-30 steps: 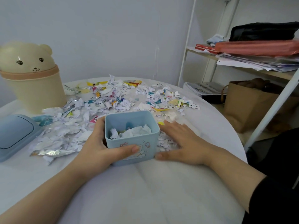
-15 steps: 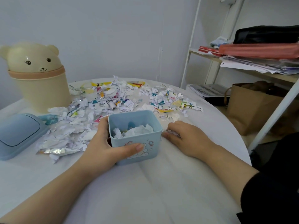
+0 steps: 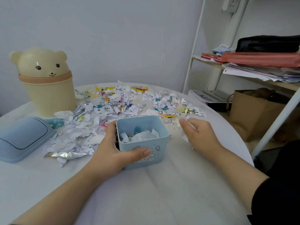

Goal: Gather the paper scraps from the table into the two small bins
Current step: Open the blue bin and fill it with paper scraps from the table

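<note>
A small blue square bin (image 3: 155, 144) stands on the white round table (image 3: 146, 192), holding several white scraps. My left hand (image 3: 113, 153) wraps around the bin's left and front sides. Just right of the bin, my right hand (image 3: 197, 135) is lifted slightly off the table, its fingers closed on a bunch of white paper scraps (image 3: 185, 138). A wide spread of torn paper scraps (image 3: 113, 109) covers the table behind and left of the bin. The beige bear-shaped bin (image 3: 47, 88) stands at the far left with its domed lid on.
A blue bin lid (image 3: 21, 137) lies at the left edge. A silver foil wrapper (image 3: 66, 154) lies near my left wrist. To the right are a white shelf (image 3: 259, 73) stacked with papers, and a brown paper bag (image 3: 253, 114) on the floor.
My right hand lay flat on the scraps beside the bin, then curled its fingers around them and rose a little. My left hand kept hold of the blue bin.
</note>
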